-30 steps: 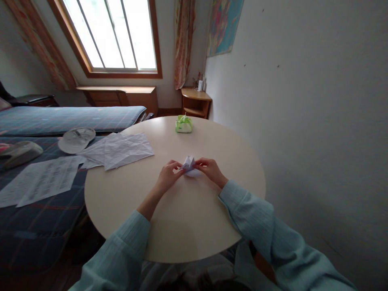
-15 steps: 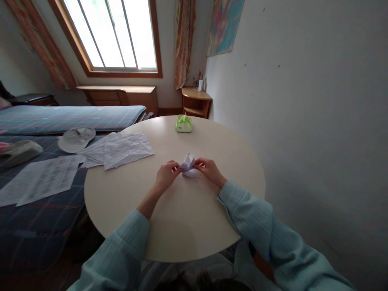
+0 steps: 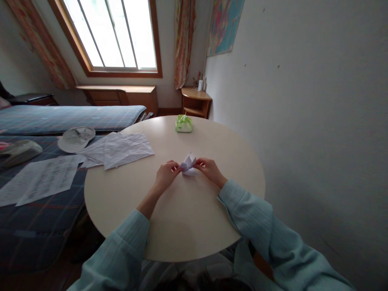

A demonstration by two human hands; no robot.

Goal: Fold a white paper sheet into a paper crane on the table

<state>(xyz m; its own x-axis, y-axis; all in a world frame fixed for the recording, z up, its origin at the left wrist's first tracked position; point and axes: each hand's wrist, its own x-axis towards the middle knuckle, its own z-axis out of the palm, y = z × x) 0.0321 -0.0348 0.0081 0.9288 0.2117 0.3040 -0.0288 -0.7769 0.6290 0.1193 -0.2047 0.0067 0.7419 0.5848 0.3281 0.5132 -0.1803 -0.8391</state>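
Note:
A small piece of folded white paper [image 3: 188,165], with thin points sticking up, is between my two hands over the middle of the round table [image 3: 182,226]. My left hand [image 3: 166,174] pinches its left side between thumb and fingers. On the opposite side, my right hand [image 3: 209,169] grips a raised flap with thumb and forefinger. The fingers partly cover the folds, and the finer creases are too small to make out.
A green tissue pack [image 3: 184,123] stands toward the table's far edge. Creased white sheets [image 3: 129,149] lie at the left edge, reaching over to the bed [image 3: 45,226]. Printed sheets [image 3: 45,178] and a pale cap [image 3: 76,139] rest there. A wall [image 3: 318,141] rises on the right.
The folded paper's upper flaps have spread slightly apart, its right flap shifting a little to the right. Both hands stay in almost the same place.

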